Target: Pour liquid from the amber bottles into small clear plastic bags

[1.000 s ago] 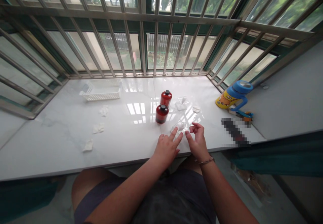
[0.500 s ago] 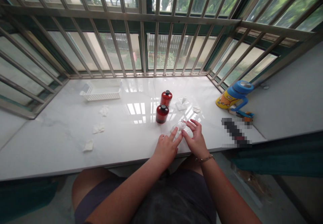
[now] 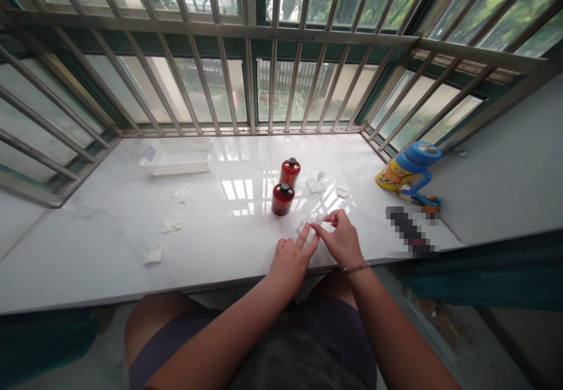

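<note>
Two bare hands worked at the near clear plastic piece (image 3: 313, 219), which lay on the countertop (image 3: 229, 231) just right of the near red bottle (image 3: 282, 200) and closer to the person. Left hand (image 3: 288, 263) open, not gripping, index and middle fingers stretched out to the piece's near edge. Right hand (image 3: 345, 241) had thumb and fingers drawn in at its right side; couldn't tell if anything was pinched. Step in hand, my judgement: left steadying, right doing fine fingertip work. Next move likely called for light left pressure and a small, precise right pinch, as the plastic looked thin and apt to slide. Materials: countertop glossy, white, grey-veined; near bottle translucent, rounded, black-capped, with a matching far red bottle (image 3: 290, 173) just behind it. Another clear plastic piece (image 3: 316, 183), squarish, bearing something white and peaked, lay right of the near bottle and farther back. Crumpled, soft-looking white scraps (image 3: 172, 223) lay well left of it; perforated white basket (image 3: 180, 168) farther left and back.
</note>
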A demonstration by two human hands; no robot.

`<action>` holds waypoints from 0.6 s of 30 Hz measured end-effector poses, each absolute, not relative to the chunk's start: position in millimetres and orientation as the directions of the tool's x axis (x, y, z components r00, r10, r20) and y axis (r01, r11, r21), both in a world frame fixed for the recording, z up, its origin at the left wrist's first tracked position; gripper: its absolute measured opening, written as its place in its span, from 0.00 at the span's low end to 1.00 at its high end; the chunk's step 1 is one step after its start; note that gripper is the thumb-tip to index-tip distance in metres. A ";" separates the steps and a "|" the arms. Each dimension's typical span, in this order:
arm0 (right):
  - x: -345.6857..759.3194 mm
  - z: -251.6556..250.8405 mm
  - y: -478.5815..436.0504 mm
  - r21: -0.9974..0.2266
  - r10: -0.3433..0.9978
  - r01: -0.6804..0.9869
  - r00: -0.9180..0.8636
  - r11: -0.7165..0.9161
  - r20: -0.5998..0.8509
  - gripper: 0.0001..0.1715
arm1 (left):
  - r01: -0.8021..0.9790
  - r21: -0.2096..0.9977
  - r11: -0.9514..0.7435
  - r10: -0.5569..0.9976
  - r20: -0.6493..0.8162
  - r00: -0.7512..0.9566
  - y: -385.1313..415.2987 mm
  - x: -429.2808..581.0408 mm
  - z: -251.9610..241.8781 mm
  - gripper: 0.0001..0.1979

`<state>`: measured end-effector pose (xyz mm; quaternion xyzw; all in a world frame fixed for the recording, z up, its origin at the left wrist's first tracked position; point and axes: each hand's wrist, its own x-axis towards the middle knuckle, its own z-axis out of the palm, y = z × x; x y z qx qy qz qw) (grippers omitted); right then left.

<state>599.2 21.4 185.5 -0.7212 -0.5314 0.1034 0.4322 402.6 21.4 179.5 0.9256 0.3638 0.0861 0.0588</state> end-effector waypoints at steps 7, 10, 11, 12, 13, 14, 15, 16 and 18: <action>594.5 189.1 19.9 -0.692 0.848 0.721 0.392 -0.041 0.358 0.28 | 0.656 0.256 -0.710 0.695 0.098 0.713 16.9 403.0 187.3 0.43; 605.4 194.5 22.7 -0.690 0.840 0.723 0.397 -0.038 0.370 0.29 | 0.587 0.404 -0.702 0.678 0.125 0.724 21.1 390.9 193.1 0.42; 611.9 196.9 25.4 -0.690 0.830 0.722 0.415 -0.051 0.372 0.29 | 0.560 0.464 -0.686 0.683 0.145 0.716 24.4 384.9 194.0 0.41; 619.6 199.3 29.1 -0.688 0.819 0.722 0.437 -0.071 0.373 0.29 | 0.542 0.523 -0.658 0.702 0.167 0.692 28.9 378.3 194.2 0.39; 628.0 201.5 33.9 -0.685 0.809 0.722 0.456 -0.093 0.371 0.30 | 0.529 0.581 -0.618 0.735 0.189 0.651 34.6 371.6 194.0 0.37; 636.6 203.3 39.5 -0.680 0.805 0.725 0.467 -0.111 0.367 0.31 | 0.522 0.638 -0.566 0.778 0.206 0.594 41.6 365.0 193.3 0.34; 644.9 204.4 45.8 -0.675 0.806 0.728 0.470 -0.123 0.361 0.31 | 0.514 0.695 -0.502 0.825 0.208 0.525 49.7 359.1 192.6 0.32; 652.5 204.9 52.6 -0.671 0.812 0.731 0.464 -0.125 0.354 0.31 | 0.505 0.755 -0.419 0.874 0.183 0.450 58.8 354.1 191.8 0.30; 664.5 203.9 66.4 -0.667 0.829 0.736 0.442 -0.117 0.343 0.30 | 0.489 0.843 -0.222 0.948 0.070 0.310 78.4 347.8 191.0 0.31</action>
